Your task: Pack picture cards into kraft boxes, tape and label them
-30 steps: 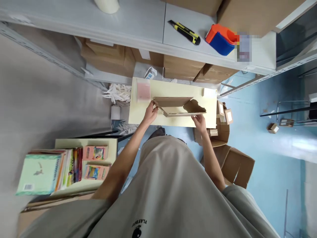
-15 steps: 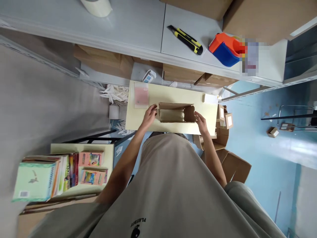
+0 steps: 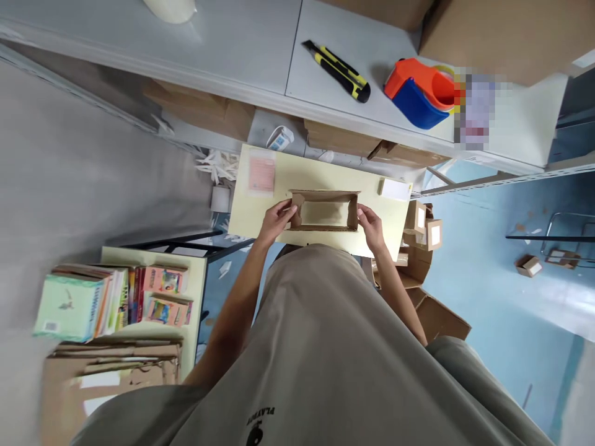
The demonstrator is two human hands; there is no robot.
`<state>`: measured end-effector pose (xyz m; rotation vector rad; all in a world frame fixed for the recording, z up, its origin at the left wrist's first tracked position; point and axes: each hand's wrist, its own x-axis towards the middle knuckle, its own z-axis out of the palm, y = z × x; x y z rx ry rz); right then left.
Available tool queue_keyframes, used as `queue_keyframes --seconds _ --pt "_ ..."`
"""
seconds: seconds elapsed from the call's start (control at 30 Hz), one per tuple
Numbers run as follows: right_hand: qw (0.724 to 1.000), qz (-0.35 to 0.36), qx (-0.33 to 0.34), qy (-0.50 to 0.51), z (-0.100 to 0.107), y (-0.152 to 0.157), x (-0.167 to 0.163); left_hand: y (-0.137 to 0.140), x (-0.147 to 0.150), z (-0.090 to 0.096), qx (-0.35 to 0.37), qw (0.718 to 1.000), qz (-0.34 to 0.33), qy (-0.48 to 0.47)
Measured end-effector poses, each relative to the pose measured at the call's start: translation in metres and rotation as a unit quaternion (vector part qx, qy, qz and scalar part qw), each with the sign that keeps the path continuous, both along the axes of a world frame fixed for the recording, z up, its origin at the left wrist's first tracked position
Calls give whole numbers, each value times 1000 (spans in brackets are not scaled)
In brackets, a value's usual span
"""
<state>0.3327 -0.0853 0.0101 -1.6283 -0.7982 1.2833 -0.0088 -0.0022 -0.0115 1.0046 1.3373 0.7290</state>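
A small, long cardboard box [image 3: 325,228] stands open at the top on the pale yellow table, and the tabletop colour shows through its middle. At its left end my left hand [image 3: 276,222] pinches a brown end flap, fingers closed on the cardboard. My right hand [image 3: 371,228] grips the opposite end wall between thumb and fingers. Behind the box on the left lies a pinkish sheet [image 3: 261,173]. A small white box [image 3: 395,189] sits at the table's right back corner.
A grey shelf [image 3: 232,49] above the table's far side holds a yellow-black utility knife [image 3: 338,71] and an orange-blue tape dispenser [image 3: 421,93]. Books [image 3: 69,306] and flattened cardboard [image 3: 111,378] are at left. Small cartons [image 3: 421,226] stand beside the table on the right.
My left hand has closed on the box's left end flap, which now leans inward. At the right end the flap that leaned inward now stands upright in my right hand. The view has shifted slightly.
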Motion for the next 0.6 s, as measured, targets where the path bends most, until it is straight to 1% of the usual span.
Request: queue_keyframes --seconds 0.07,0.13,0.3,0.37,0.5,0.6 --pt "1000 -10 -2 -23 -3 4 -1 2 7 -2 3 1000 23 10" --pt "999 -24 4 -33 -6 6 -1 6 13 -3 14 999 30 16" --pt "999 -33 21 -36 -12 7 -1 15 19 -8 32 999 13 11" --pt "998 -37 8 -50 -16 5 -5 19 21 -11 35 999 0 27" --pt "994 -59 -48 -82 -26 4 -17 25 27 -21 40 996 -25 72" --pt "990 -70 -58 -104 -32 6 -21 28 32 -25 50 993 -31 99"
